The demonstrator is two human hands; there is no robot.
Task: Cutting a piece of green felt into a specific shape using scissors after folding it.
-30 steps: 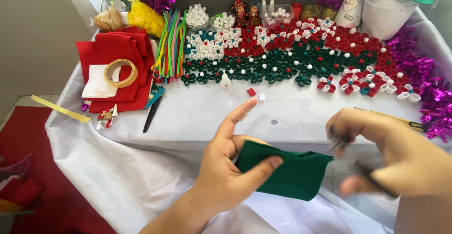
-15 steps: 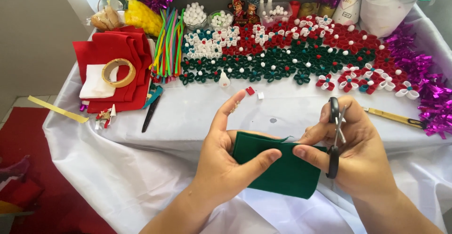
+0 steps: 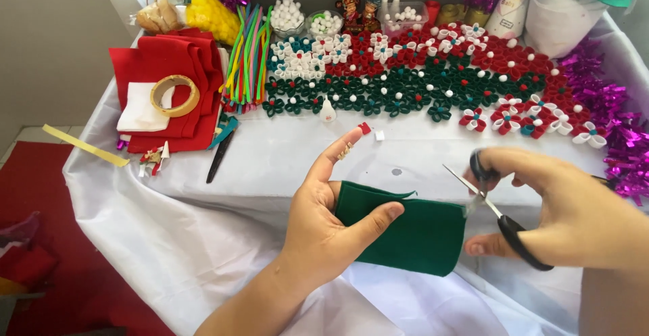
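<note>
- Our left hand (image 3: 324, 221) pinches a piece of green felt (image 3: 412, 231), thumb laid flat across its front face and the other fingers behind it, with the index finger pointing up toward 12 o'clock.
- The felt sits low and just right of centre in our view, held up over the white tablecloth (image 3: 203, 241); its top edge curls a little at 1 o'clock.
- Our right hand (image 3: 574, 214) grips a pair of black-handled scissors (image 3: 497, 218), thumb through the upper loop and fingers curled around the lower one.
- The blades stand open, tips pointing toward 10 o'clock, and they meet the felt at its right edge, at about 3 o'clock from the left hand.
- At 12 o'clock from the hands we see a wide spread of small red, green and white paper flowers (image 3: 433, 72) lying on the cloth.
- At 10 o'clock lies a stack of red felt sheets (image 3: 169, 79) with a roll of tape (image 3: 174, 95) resting on top, and just beside it a bundle of coloured pipe cleaners (image 3: 249, 59).
- A black pen (image 3: 220, 157) lies just below the red stack.
- Purple tinsel (image 3: 608, 113) runs along the table edge at 2 o'clock.
- A yellow strip (image 3: 84, 145) hangs off the table at 9 o'clock.
</note>
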